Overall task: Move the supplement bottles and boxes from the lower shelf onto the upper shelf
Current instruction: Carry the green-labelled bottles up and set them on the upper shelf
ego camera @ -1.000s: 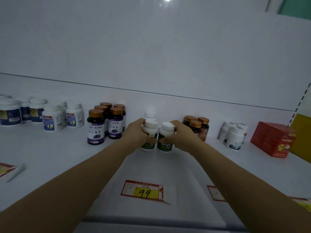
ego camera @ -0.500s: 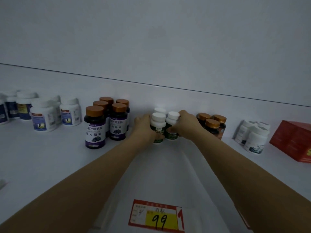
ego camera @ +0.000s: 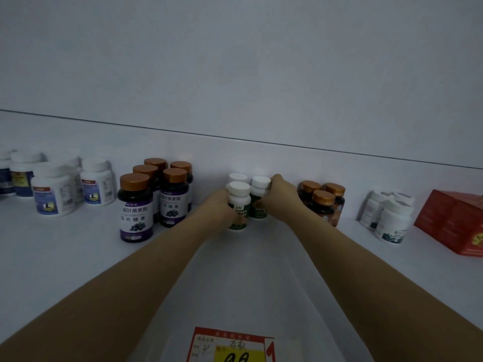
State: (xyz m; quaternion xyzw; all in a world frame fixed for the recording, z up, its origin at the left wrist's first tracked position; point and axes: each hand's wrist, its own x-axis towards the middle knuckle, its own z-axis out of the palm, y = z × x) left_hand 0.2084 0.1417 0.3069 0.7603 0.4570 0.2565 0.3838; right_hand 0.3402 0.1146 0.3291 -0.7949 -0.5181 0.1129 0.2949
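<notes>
Both hands have carried their bottles deeper since a second ago, toward the back edge of the shelf (ego camera: 65,257), and the pair now stands just in front of a third white-capped bottle (ego camera: 236,177) near the back wall. The left hand (ego camera: 218,207) curls round the left green-label bottle (ego camera: 238,205) from its left side, fingers wrapped over the label. The right hand (ego camera: 282,197) holds the right green-label bottle (ego camera: 258,198) from its right side, with one fingertip up against the rim of the white cap. Both bottles are upright and side by side, touching or very nearly so; the left one sits slightly nearer the front edge. Whether their bases bear fully on the shelf cannot be told.

Left of the hands stands a cluster of purple-label bottles (ego camera: 136,207) with copper caps, and further toward the left end a group of white jars (ego camera: 52,190). Just right of the right hand are amber bottles (ego camera: 322,202) with copper caps, then small white bottles (ego camera: 390,216), then a red box (ego camera: 452,220) at the right end. A red and yellow price tag (ego camera: 230,346) lies at the front edge.
</notes>
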